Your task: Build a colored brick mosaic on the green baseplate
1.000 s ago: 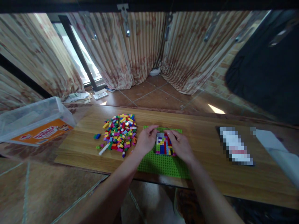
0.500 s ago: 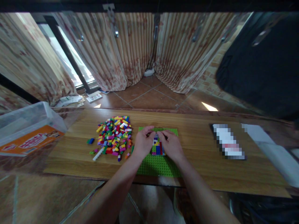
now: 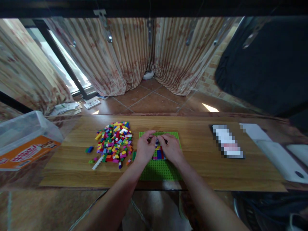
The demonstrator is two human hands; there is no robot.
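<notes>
A green studded baseplate (image 3: 160,170) lies in front of me on the table. On its upper part sits a patch of coloured toy bricks (image 3: 159,154) in blue, red, yellow, purple and white. My left hand (image 3: 145,148) reaches over the patch's left side with thumb and fingers bent into a pinch. From the right, my right hand (image 3: 171,147) is closed in the same way, its fingertips almost against the left ones at the patch's far edge. Whatever small piece is between the fingertips is hidden. Both hands cover part of the patch and plate.
Left of the plate spreads a pile of loose toy bricks (image 3: 114,141). A clear plastic box (image 3: 26,138) with an orange label stands at the far left. On the table's right lie a phone-like object (image 3: 227,141), blurred out, and a white object (image 3: 276,157).
The whole view has shifted, so most things sit slightly further left. My hands stay over the same part of the plate, with only slight finger movement.
</notes>
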